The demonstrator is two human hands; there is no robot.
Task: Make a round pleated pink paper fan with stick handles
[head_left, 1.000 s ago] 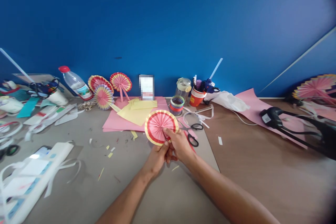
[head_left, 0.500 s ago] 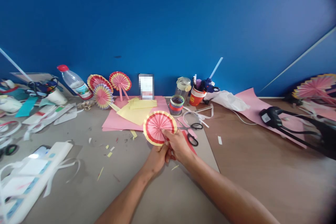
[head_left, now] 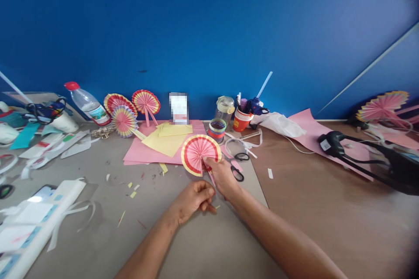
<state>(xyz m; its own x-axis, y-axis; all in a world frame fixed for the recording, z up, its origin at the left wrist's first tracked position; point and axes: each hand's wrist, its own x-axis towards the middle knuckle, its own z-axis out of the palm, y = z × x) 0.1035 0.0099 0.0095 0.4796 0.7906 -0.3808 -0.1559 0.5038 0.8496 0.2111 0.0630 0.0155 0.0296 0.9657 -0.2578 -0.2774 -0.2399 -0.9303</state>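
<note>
While right hand [head_left: 224,176] holds pleated fan [head_left: 199,149], split side points downward.

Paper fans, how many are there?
5: the held fan in the right hand; a purple-edged fan, a rear fan behind it and an upright fan, right of the bottle; a far-right fan. More may be hidden.

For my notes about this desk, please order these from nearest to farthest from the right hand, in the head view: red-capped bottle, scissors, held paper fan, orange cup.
From the right hand:
1. Held paper fan: in its fingers.
2. Scissors: just beside it, on the right.
3. Orange cup: farther back, near the wall.
4. Red-capped bottle: far left, leaning.
</note>
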